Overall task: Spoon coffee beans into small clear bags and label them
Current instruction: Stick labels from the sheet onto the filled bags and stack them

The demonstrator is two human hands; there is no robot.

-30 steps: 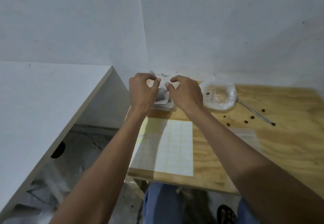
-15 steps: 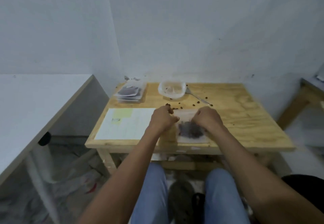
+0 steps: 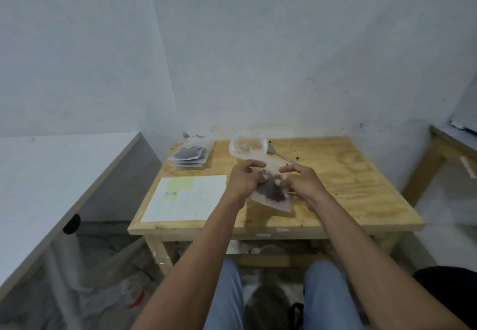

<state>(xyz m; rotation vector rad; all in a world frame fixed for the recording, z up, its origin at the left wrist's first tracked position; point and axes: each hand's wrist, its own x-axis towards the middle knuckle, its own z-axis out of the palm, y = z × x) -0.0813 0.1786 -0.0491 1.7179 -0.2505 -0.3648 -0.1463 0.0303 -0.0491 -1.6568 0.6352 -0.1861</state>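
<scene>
A small clear bag [image 3: 274,196] with dark coffee beans in it is held tilted just above the wooden table [image 3: 356,190]. My left hand [image 3: 245,178] grips its left side and my right hand [image 3: 300,181] pinches its right side near the top. A sheet of white labels [image 3: 185,201] lies flat on the table to the left of my hands. A clear plastic tub [image 3: 249,146] stands at the back with a metal spoon [image 3: 280,156] beside it. A stack of filled bags [image 3: 191,156] lies at the back left corner.
A few loose beans [image 3: 298,158] lie near the spoon. A white counter [image 3: 51,179] runs along the left, with a gap between it and the table. Another wooden table [image 3: 449,146] stands at the right edge. My knees in blue jeans are under the table's front edge.
Both hands left the stack of filled bags at the back left and came to the table's middle. They lifted a bean-filled bag off the surface and tilted it.
</scene>
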